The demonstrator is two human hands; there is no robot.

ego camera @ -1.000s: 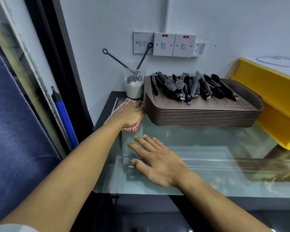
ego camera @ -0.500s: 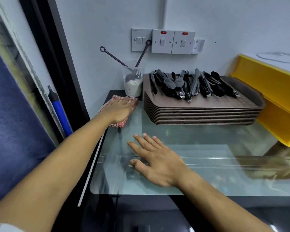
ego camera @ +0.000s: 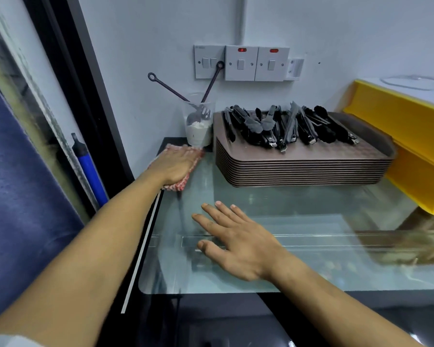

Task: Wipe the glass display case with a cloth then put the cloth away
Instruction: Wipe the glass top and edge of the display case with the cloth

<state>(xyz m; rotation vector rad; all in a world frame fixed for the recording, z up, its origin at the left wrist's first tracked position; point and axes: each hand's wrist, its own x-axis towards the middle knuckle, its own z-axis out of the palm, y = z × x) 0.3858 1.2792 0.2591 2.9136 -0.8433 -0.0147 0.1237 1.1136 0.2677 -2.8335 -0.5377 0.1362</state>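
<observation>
Both hands flat: left hand presses cloth on glass case; right hand beside, empty

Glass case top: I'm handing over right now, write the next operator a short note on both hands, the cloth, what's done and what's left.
Left hand: flat on the red checked cloth, pressing it on the glass top at the far left corner, beside the plastic cup.
Right hand: open, fingers spread flat on the near glass, holding nothing.
Stack of trays with tongs sits on the glass behind.
Done: wiping under way at that corner.
Left: the remaining glass, then put the cloth away.
</observation>
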